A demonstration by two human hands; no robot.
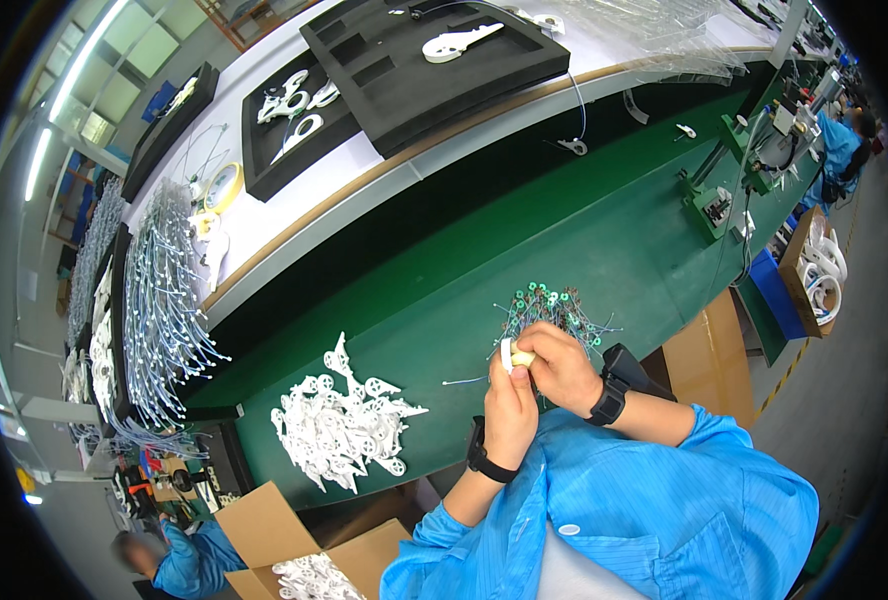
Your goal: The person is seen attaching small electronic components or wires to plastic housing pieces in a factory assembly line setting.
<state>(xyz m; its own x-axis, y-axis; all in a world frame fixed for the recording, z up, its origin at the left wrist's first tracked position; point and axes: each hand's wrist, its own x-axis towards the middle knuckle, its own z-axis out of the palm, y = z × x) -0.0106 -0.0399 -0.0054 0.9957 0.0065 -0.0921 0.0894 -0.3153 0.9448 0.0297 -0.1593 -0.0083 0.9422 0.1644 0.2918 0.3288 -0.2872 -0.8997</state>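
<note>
Both hands meet over the green mat. Left hand and right hand pinch one small white part between fingertips, its long axis roughly upright. Wire bundle just beyond the part; white parts pile left of it, well apart.

small white part mostly hidden by hands

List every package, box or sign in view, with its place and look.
Open carton: lower left, brown cardboard, white plastic parts inside.
Closed carton: under the bench edge, right of the hands, brown cardboard.
Blue bin: on the floor at right, rectangular.
Open box: beside the bin, brown, holding white rings.
No signs or screens.
</note>
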